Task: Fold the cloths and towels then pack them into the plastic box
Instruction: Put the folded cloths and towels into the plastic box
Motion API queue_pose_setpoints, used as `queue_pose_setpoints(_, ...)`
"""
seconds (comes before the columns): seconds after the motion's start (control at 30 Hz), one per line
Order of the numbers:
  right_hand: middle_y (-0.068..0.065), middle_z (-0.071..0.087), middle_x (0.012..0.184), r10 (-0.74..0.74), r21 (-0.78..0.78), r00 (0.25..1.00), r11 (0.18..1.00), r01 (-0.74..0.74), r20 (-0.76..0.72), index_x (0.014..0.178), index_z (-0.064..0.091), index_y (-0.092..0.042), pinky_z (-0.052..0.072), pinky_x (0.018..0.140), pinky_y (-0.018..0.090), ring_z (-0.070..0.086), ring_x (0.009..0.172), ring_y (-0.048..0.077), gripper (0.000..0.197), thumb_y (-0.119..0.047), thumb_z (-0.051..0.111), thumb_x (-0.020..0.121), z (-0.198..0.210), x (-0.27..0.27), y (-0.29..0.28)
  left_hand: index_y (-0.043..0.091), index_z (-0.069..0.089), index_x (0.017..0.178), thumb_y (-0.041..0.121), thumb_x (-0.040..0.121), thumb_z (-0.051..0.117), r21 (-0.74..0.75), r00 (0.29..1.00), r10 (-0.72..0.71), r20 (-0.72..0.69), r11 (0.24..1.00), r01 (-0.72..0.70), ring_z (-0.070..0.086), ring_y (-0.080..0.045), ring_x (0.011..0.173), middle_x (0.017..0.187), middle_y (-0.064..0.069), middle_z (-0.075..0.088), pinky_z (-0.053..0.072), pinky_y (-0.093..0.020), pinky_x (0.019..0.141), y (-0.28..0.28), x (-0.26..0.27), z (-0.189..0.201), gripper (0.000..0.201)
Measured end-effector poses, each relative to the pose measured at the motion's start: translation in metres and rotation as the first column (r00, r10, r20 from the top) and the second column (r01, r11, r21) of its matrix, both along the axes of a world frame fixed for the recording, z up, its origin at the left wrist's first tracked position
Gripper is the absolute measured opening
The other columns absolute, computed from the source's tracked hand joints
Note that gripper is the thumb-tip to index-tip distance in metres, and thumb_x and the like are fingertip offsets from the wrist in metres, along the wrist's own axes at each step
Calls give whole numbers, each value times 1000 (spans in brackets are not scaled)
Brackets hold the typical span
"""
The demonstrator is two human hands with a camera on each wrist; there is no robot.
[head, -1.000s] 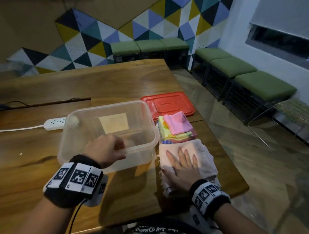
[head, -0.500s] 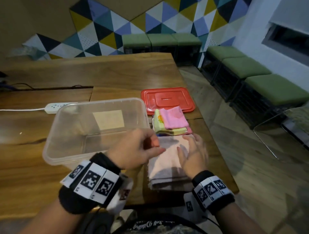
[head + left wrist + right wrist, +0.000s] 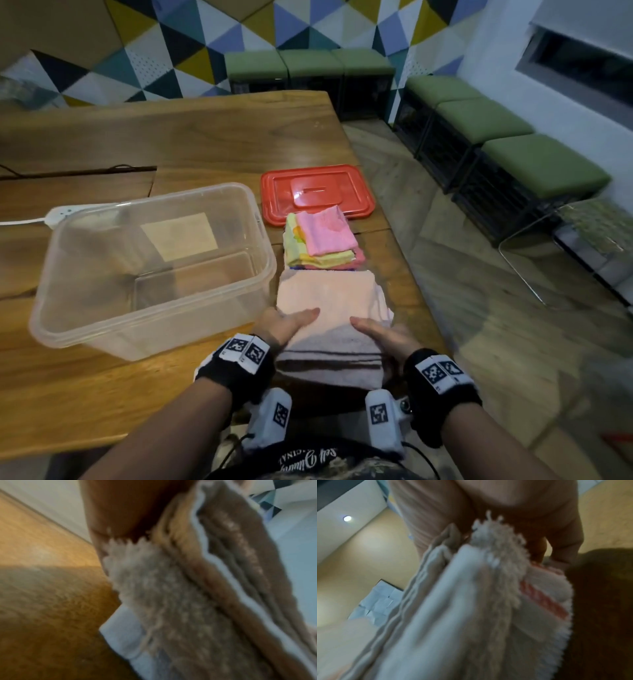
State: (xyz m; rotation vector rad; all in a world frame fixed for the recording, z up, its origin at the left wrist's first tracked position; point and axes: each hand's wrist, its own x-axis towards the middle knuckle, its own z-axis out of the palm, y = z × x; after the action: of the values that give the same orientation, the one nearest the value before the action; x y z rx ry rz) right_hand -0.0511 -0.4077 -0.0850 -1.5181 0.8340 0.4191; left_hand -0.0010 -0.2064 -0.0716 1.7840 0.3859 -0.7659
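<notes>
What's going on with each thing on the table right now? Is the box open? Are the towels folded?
Box: open, nothing in it.
Lid: off, flat on the table behind the cloths.
Towels: folded, stacked, gripped at both sides.
Cloths: folded, piled beside the box.
Left hand: holds the towels.
Right hand: holds the towels.

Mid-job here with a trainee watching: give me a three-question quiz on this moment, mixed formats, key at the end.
1. True or false: the box already holds folded cloths.
2. Which hands grip the towel stack? A) left hand only B) right hand only C) both
3. Fill in: the small cloth pile lies between the towel stack and the red ____.

Key: 1 false, the box is empty; 2 C, one hand grips each side of the stack; 3 lid.
</notes>
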Motion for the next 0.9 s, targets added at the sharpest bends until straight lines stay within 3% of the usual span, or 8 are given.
queue_pose_setpoints(0.13,16,69,73,21,174,1000,985,-19,-9,92,63,-1,55,56,31,65,61,29,47,-24,84,57,12,-11,1,9,68,106,35,55,81,-313,965,-86,-247,950,4,68,-28,88,102,-15,71,51,-34,81,1,-1,4,59)
queue_pose_setpoints(0.23,27,68,99,-15,267,1000,964,8,26,116,56,2,56,61,38,69,77,36,87,-26,89,41,13,-18,1,3,65,110,25,48,83,-364,979,-117,-167,930,49,70,-25,80,93,-14,73,54,-30,73,-3,-3,12,68)
queue_pose_setpoints(0.37,20,71,93,19,439,982,893,-102,190,108,63,0,56,62,32,70,80,30,50,-19,76,64,49,-25,-5,9,63,98,16,56,73,-471,982,-184,-42,870,143,71,-15,73,82,-4,74,56,-24,61,0,-10,52,43)
queue_pose_setpoints(0.43,17,71,96,36,440,960,884,-160,277,107,64,-1,56,74,36,69,85,29,69,-25,85,46,67,-21,-3,11,60,104,21,54,75,-500,973,-223,53,838,219,71,-16,82,90,-3,74,56,-25,65,10,-11,79,53)
queue_pose_setpoints(0.53,15,72,97,-13,529,914,819,-223,404,101,68,-5,58,67,33,70,86,26,85,-34,94,25,96,-6,13,16,56,113,30,53,81,-465,956,-205,212,839,283,69,-19,92,101,-2,73,57,-27,69,30,-6,129,66)
queue_pose_setpoints(0.67,14,67,115,89,527,859,756,-388,505,119,57,-10,55,84,39,65,104,28,59,-24,78,66,138,34,61,16,53,117,27,51,80,-335,917,-120,381,906,258,70,-17,87,98,-2,72,56,-24,63,80,14,193,72)
queue_pose_setpoints(0.77,10,71,105,89,487,842,781,-390,533,108,65,-10,55,87,36,68,97,22,37,-15,71,71,152,67,107,15,51,122,34,40,82,-155,898,-21,439,983,99,68,-19,93,110,-6,67,57,-30,71,125,33,214,90)
queue_pose_setpoints(0.9,11,55,131,256,121,813,922,-368,523,139,31,-7,45,100,45,57,116,26,84,-23,79,71,151,101,158,7,50,126,33,36,88,23,906,20,423,999,-33,68,-25,87,108,-11,67,56,-28,63,170,50,214,102)
